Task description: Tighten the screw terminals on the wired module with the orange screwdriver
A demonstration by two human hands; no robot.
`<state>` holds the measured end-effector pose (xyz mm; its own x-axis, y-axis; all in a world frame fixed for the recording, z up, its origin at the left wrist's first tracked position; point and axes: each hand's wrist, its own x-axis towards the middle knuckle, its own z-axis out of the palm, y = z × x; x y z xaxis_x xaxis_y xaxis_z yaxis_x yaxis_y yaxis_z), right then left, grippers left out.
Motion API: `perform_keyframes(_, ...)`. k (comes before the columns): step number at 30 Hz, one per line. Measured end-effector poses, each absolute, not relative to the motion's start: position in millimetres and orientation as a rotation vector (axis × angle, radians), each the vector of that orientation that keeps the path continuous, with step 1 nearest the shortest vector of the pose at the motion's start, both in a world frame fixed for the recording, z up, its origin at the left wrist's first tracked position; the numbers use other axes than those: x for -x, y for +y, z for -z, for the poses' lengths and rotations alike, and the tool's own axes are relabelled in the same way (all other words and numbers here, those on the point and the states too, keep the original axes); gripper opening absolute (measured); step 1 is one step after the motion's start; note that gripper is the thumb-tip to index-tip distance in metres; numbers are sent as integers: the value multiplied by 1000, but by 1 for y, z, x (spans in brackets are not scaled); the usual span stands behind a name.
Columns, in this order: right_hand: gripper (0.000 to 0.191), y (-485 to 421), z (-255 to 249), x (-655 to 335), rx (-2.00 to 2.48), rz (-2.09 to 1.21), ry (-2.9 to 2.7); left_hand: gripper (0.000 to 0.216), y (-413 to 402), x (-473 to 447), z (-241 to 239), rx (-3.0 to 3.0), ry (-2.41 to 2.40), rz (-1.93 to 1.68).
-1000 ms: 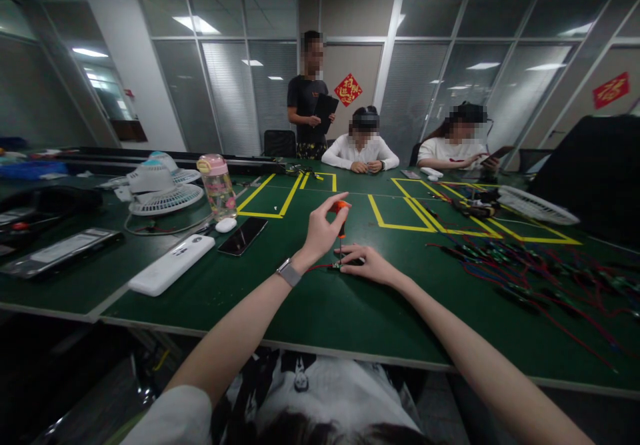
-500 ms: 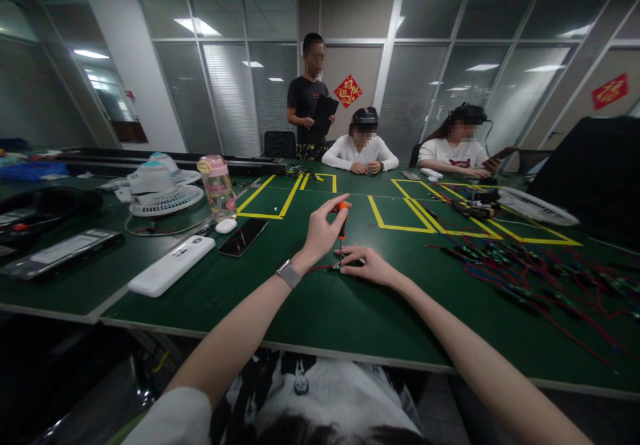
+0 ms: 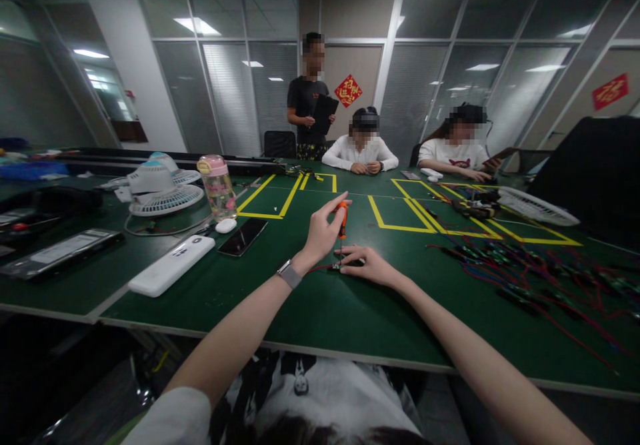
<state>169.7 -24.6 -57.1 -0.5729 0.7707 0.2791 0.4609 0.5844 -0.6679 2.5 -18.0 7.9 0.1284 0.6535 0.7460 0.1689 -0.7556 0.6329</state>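
Note:
My left hand (image 3: 324, 230) grips the orange and black handle of a screwdriver (image 3: 343, 225), which stands upright over the table. Its thin shaft runs down to a small circuit board (image 3: 336, 267) lying on the green table (image 3: 300, 311). A red wire (image 3: 317, 269) leads off the board to the left. My right hand (image 3: 369, 265) rests on the table just right of the board, thumb and fingers closed at its edge and near the shaft. The screwdriver's tip is too small to make out.
Left stand a white power bank (image 3: 173, 265), a dark phone (image 3: 243, 237), a white earbud case (image 3: 226, 225), a pink-lidded bottle (image 3: 218, 188) and a fan (image 3: 165, 195). Right lies a heap of wired boards (image 3: 545, 275). Yellow tape (image 3: 405, 227) marks the table. Three people are across it.
The fingers of my left hand have shifted slightly around the screwdriver handle, showing more of its orange part. My right hand and the board stay in place.

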Motion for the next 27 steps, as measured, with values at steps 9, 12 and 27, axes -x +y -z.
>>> perform_keyframes(9,24,-24,57,-170,981,-713,-2267,25,-24,-2,-10,-2087,841,-1761)
perform_keyframes(12,24,-24,56,-170,978,-713,-2273,34,-19,-1,-8,-2034,729,-1701)
perform_keyframes(27,26,-21,60,-170,938,-712,-2267,36,-17,-1,-6,-2098,777,-1709)
